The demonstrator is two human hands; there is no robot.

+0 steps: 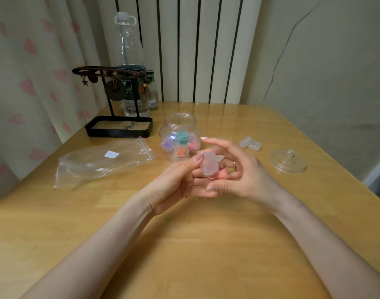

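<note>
Over the middle of the wooden table (206, 244), my left hand (174, 186) holds a small translucent plastic box (208, 166) between thumb and fingers. My right hand (238, 171) meets it from the right, its thumb under the box and its fingers spread above; something pink shows beneath the box. Just behind stands a clear round jar (179, 137) without its lid, holding several small boxes with purple, green, orange and pink contents.
The jar's clear lid (289, 161) lies at the right. Two empty small boxes (250, 143) sit behind my right hand. A clear zip bag (102, 160) lies at the left. A black jewellery stand (118, 126) and a tall bottle (130, 67) stand at the back left.
</note>
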